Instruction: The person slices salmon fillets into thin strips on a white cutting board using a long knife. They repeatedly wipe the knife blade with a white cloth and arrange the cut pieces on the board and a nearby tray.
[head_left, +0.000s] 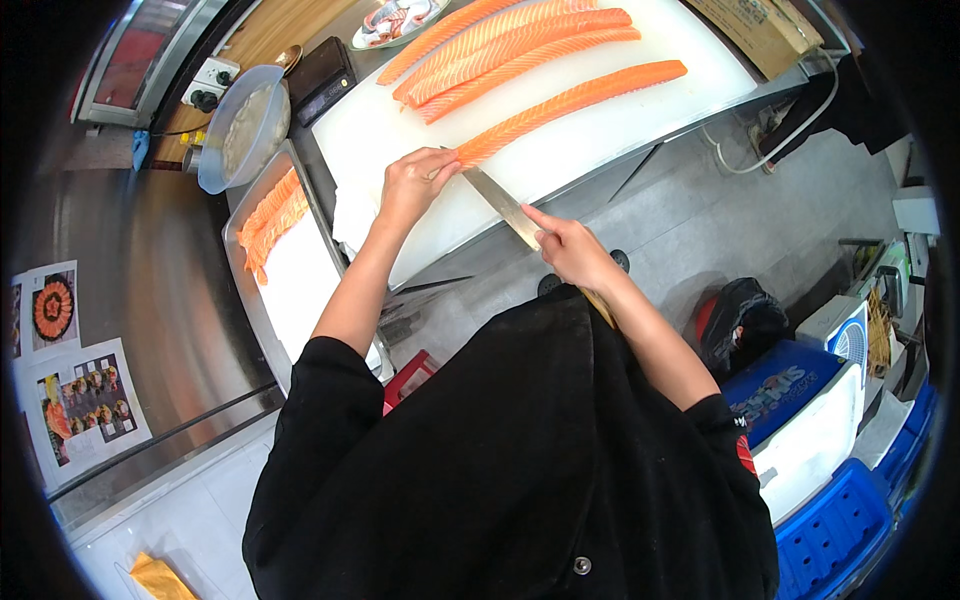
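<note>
My right hand (571, 251) grips a long knife (504, 202), index finger stretched along its back. The blade runs under the near end of a long salmon strip (570, 103) on the white cutting board (645, 116). My left hand (417, 180) pinches that same end between thumb and fingers. Behind it, several more salmon strips (517, 56) lie side by side. To the left, a metal tray (234, 225) holds sliced salmon (274, 217) beside a white sheet.
A digital scale (322, 79), a plastic tub (247, 127) and a bowl of fish trimmings (394, 21) stand beyond the board's left side. A cardboard box (757, 30) is at the upper right. Another person's dark-clothed leg (817, 112) shows past the board's right end.
</note>
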